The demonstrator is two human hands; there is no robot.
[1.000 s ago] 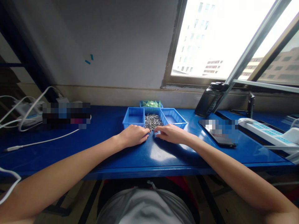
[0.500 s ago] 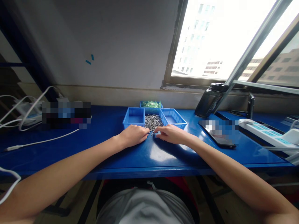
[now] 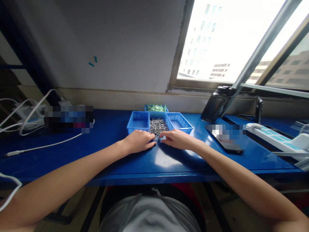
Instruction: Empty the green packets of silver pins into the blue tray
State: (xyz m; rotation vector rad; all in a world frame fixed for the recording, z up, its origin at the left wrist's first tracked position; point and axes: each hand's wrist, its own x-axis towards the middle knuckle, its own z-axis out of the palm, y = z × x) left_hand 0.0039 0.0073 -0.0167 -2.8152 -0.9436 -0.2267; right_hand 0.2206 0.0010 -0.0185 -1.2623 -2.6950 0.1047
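A heap of small grey metal pieces like screws or nails [image 3: 158, 125] lies on the table between two blue bins. My left hand [image 3: 138, 141] is at the heap's near left edge, fingertips at the loose pieces, thumb apart from the index finger. From the other side, my right hand [image 3: 177, 138] reaches to the near right edge; its index finger and thumb are bent with a gap between them. No piece can be made out in either hand. The left blue bin [image 3: 138, 120] and the right blue bin [image 3: 180, 120] stand just beyond my hands.
Behind the heap, a third blue bin holds green plastic bags [image 3: 156, 108]. A black bottle [image 3: 217, 103] and a phone [image 3: 225, 140] are to the right, with a white power strip [image 3: 277, 138] farther over. White cables [image 3: 51, 146] trail across the table's left side.
My left thumb has moved away from its index finger, widening the gap, and the left hand has shifted slightly right. My right hand stays nearly in place.
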